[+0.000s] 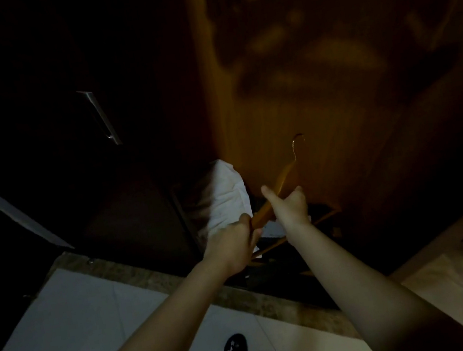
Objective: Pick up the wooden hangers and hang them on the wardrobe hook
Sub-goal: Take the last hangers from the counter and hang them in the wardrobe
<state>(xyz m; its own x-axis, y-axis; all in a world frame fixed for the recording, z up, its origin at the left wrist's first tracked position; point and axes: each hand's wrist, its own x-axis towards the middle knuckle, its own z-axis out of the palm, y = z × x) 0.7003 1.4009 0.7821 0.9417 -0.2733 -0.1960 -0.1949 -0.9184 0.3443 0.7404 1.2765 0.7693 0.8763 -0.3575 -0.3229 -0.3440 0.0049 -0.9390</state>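
The person's two bare arms reach forward and up into a dim wardrobe (271,93), and both hands hold one wooden hanger (282,176). The left hand (232,245) grips the lower end of it, fingers curled round the wood. The right hand (289,205) holds it higher up, just beside the left. Its forefinger is straight and points upward, while the other fingers curl about the wood (the light is poor, but the grip looks closed). The hanger slants up and to the right from the hands, in front of the orange-brown back panel. Its metal hook (297,139) sits at the top, free in the air and caught on nothing that can be seen. Below the hands, on the dark wardrobe bottom, lie other hangers (326,215), pale strips of wood crossing each other. How many there are cannot be told. A white cloth bundle (224,197) stands just left of the hands, leaning against the wardrobe's side. Further left is a dark door with a metal handle (99,117). A mottled stone strip (150,282) runs along the wardrobe's foot, between it and the pale floor tiles (65,323). A dark shoe (236,344) shows between the forearms at the bottom edge.
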